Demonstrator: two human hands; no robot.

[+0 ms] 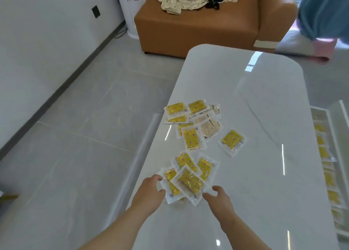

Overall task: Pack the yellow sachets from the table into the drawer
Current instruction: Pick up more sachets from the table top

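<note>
Several yellow sachets in clear wrappers lie on the glossy white table (255, 102). A near cluster (189, 179) sits at the table's left edge, a far pile (190, 121) lies beyond it, and one single sachet (232, 140) lies to the right. My left hand (151, 191) touches the near cluster's left side with fingers curled around its edge. My right hand (217, 196) touches the cluster's right corner, thumb and fingers spread. The open white drawer (332, 155) at the table's right side holds a row of yellow sachets.
Grey tiled floor lies left of the table. A tan sofa (198, 28) with crumpled cloth stands beyond the far end. A person's leg in blue trousers and a white shoe (309, 23) are at the upper right. A white appliance (130, 8) stands by the wall.
</note>
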